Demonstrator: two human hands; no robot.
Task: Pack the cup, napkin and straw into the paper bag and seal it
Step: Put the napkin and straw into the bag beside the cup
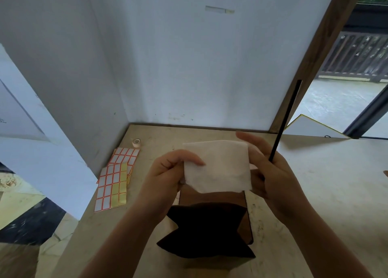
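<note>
A folded white napkin (218,166) is held up between both hands above the open brown paper bag (206,231), which stands on the table near its front edge. My left hand (168,172) pinches the napkin's left edge with the thumb on top. My right hand (266,168) holds the napkin's right side and also grips a long black straw (285,122) that points up and away. The bag's mouth is dark and its inside cannot be seen. No cup is visible.
Sheets of red-bordered sticker labels (115,179) lie at the table's left edge, with a small roll of tape (136,142) behind them. White walls close off the back and left. A white board (315,128) lies at the back right.
</note>
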